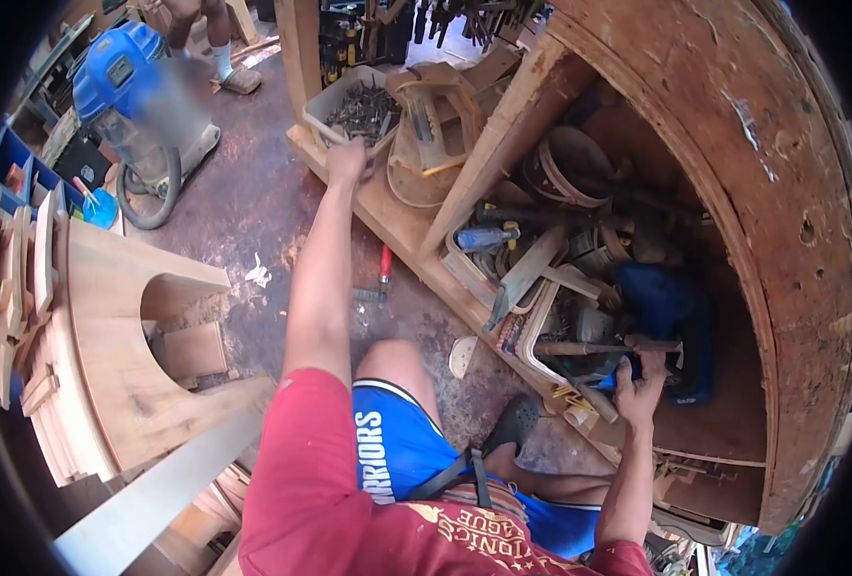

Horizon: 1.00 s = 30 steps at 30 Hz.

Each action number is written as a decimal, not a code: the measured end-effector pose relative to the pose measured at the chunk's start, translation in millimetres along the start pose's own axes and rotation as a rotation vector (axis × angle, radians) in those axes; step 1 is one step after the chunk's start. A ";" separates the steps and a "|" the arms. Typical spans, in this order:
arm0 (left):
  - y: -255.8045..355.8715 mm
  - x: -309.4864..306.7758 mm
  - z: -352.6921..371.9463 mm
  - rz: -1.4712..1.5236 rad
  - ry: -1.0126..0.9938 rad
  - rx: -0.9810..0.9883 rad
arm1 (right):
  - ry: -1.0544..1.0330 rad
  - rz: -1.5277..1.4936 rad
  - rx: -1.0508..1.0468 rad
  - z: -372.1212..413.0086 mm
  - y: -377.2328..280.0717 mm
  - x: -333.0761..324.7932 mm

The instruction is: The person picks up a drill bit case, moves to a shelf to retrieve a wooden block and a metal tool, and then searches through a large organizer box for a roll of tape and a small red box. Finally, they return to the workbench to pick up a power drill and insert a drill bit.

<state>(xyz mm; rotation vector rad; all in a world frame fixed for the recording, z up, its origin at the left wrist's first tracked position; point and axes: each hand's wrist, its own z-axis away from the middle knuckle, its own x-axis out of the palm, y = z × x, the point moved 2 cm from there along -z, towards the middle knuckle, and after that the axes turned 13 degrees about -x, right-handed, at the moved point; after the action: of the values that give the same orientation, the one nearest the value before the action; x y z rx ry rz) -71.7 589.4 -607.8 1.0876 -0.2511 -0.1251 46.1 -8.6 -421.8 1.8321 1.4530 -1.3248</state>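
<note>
My left hand [346, 161] is at the near rim of a whitish tub [322, 104] full of small metal pieces [366, 108], its fingers closed and partly hidden. My right hand [640, 386] reaches onto the lower shelf on the right, beside a wooden-handled tool [580, 348] lying across a white bin [538, 331]. Its thumb is apart from the other fingers, and whether it grips the tool cannot be made out. Behind that hand sits a dark blue case [690, 336]. A blue-handled tool [484, 237] lies in another tray.
A wooden upright [503, 134] divides the shelf. A bucket [572, 165] stands deeper inside. On the left are a curved wooden piece [128, 326], a metal blade [157, 490] and a blue vacuum [119, 72]. A red-handled tool [386, 264] lies on the floor. Another person's legs [217, 38] show behind.
</note>
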 end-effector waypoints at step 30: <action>-10.6 -16.2 22.5 0.210 -0.185 -0.016 | -0.049 0.038 0.020 0.4 2.2 2.5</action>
<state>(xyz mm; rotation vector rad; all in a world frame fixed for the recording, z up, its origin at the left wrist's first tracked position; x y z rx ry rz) -93.0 568.8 -609.6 1.0284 -0.5280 -0.0390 47.9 -8.4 -424.6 1.8183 1.3781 -1.3604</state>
